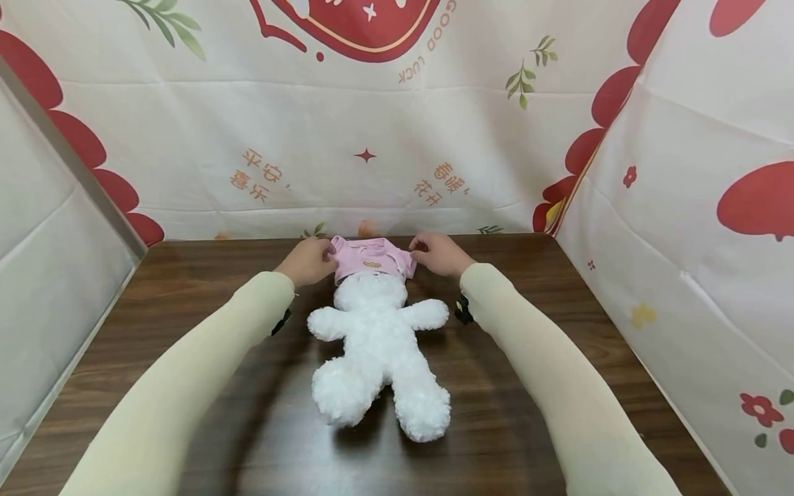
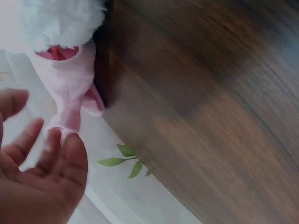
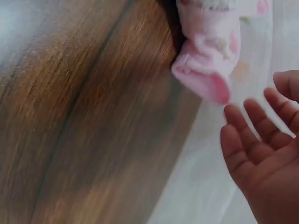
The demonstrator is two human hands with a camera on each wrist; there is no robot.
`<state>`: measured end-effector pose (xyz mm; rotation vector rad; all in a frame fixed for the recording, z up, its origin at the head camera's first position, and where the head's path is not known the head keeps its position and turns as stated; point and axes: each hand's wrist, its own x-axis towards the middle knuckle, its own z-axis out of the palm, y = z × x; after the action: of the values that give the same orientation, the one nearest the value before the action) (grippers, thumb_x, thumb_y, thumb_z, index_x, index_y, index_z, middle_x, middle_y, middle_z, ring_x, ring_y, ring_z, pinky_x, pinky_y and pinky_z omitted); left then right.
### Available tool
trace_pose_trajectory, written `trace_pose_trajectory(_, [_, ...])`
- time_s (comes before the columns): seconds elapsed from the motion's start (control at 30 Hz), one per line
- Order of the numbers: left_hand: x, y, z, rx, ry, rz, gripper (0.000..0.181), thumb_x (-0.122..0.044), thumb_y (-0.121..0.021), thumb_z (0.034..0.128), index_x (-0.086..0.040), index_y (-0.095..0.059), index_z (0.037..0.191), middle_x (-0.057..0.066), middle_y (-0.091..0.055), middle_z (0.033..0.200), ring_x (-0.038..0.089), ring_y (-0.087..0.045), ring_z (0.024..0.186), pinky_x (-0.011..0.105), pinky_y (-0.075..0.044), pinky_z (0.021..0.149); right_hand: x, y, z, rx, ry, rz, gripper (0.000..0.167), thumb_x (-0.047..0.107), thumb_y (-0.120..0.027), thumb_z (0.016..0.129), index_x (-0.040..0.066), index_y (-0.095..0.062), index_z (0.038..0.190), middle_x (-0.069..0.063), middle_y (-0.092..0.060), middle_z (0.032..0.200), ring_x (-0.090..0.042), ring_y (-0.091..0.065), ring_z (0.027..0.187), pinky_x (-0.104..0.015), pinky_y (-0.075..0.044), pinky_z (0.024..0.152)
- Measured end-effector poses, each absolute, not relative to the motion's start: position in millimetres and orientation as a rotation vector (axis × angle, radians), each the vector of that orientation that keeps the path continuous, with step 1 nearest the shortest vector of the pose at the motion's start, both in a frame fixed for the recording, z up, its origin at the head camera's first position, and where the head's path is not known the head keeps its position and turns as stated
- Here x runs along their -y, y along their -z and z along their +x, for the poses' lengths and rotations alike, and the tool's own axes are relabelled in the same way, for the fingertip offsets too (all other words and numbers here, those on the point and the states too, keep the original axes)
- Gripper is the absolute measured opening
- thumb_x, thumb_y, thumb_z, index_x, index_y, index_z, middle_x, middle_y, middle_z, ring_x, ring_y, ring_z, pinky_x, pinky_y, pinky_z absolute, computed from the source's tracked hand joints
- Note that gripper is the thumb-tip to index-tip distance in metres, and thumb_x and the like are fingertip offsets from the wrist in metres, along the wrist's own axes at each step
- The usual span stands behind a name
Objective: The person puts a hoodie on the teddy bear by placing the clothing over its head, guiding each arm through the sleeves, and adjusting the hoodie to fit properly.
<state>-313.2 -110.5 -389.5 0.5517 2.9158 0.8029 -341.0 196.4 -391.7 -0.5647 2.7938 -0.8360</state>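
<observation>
A white fluffy stuffed toy (image 1: 378,337) lies on the table with its legs towards me and its arms spread. At its head end is a small pink shirt (image 1: 372,256) with a yellow print, its hem meeting the toy's head. My left hand (image 1: 308,260) is at the shirt's left sleeve (image 2: 70,114); the fingertips meet the cuff while the thumb stays apart. Beside the right sleeve (image 3: 205,79) is my right hand (image 1: 442,253), its fingers loosely bent and spread, just off the cuff in the right wrist view. Whether the toy's head reaches inside the shirt is hidden.
The dark wood-grain table (image 1: 248,413) ends just beyond the shirt. Behind it hangs a white printed cloth (image 1: 347,124) with red trim, and more cloth (image 1: 701,207) closes off the right side. A pale panel (image 1: 49,227) borders the left.
</observation>
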Motion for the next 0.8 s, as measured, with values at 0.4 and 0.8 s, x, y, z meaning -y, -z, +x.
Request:
trace_pose_trajectory(0.4, [107,415,-297,-2.572,-0.853,0.645,0.041,-0.022,-0.045,0.1025,0.0,-0.056,0.135,0.018,-0.056,0.135,0.032,-0.051,0.126,0.048,-0.04,0.104,-181,419,-323,-2.53,0.822,-0.693,0.024,0.017,-0.051,0.102,0.012,-0.062,0.122,-0.004,-0.062,0.118,-0.02,-0.054,0.103,-0.038,-0.044,0.093])
trace_pose_trajectory(0.8, [116,418,-289,-2.374,-1.009,0.697,0.034,-0.022,-0.054,0.0942,-0.005,-0.057,0.123,0.01,-0.06,0.116,0.023,-0.054,0.105,0.04,-0.043,0.093,-189,423,-320,-2.406,0.861,-0.62,0.045,0.024,-0.053,0.097,0.011,-0.049,0.14,-0.01,-0.051,0.133,-0.022,-0.049,0.117,-0.041,-0.039,0.102])
